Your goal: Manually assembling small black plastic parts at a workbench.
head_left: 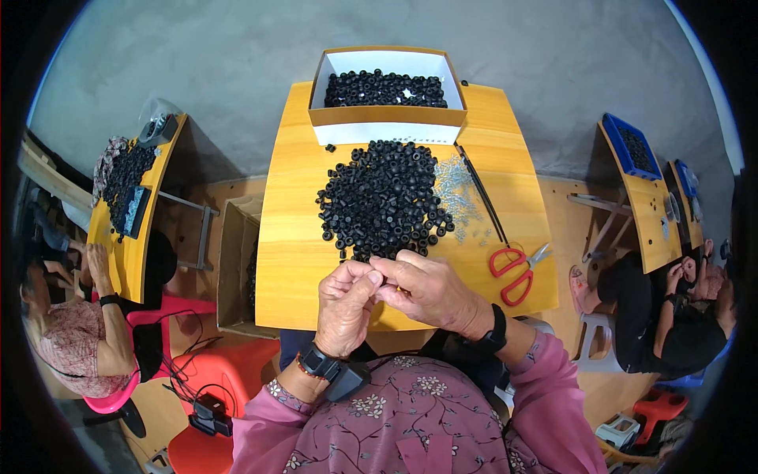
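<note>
My left hand and my right hand meet fingertip to fingertip over the near side of the yellow table. Both are closed in a pinch. Something small and dark seems to sit between the fingertips, but my fingers mostly cover it. Just beyond them lies a heap of small black ring-shaped parts with holes through them. Against its right side is a scatter of tiny clear-bluish pieces. Red-handled scissors lie open to the right of my right hand.
An open box with more black parts stands at the table's far edge. Thin black rods lie at the right. A cardboard carton stands on the floor at left. People work at tables on the left and right.
</note>
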{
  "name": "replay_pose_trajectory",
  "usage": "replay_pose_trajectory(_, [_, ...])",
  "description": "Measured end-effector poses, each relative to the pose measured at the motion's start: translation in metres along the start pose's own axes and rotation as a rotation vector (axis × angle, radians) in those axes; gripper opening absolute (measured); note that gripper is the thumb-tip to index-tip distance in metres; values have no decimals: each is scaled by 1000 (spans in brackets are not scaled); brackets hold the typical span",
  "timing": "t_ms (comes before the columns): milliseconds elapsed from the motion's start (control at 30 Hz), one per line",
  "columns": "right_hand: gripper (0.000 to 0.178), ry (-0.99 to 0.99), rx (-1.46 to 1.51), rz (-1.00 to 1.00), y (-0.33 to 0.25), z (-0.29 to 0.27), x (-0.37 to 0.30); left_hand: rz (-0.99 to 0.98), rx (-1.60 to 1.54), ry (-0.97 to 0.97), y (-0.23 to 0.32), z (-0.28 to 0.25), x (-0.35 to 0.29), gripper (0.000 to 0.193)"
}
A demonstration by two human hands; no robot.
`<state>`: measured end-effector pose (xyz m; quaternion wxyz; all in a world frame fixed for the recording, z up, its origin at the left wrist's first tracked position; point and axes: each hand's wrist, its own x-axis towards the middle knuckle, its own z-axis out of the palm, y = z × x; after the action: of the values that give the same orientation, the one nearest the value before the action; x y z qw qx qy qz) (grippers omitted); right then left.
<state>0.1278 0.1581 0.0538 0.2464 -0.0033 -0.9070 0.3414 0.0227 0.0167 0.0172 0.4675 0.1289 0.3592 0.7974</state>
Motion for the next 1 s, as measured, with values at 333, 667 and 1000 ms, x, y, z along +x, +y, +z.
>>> replay_pose_trajectory(333, [29,-31,20,9,-5,-7,5,33,-5,62,-3,5,2,7])
replay_pose_trajectory(667, [25,-151,-169,-106,-2,-17,16,-160,-83,52,11,6,-2,12])
replay_pose_trajectory(1000, [24,-156,-209,-144,8,0,13,-34,78,64,4,-1,-2,18])
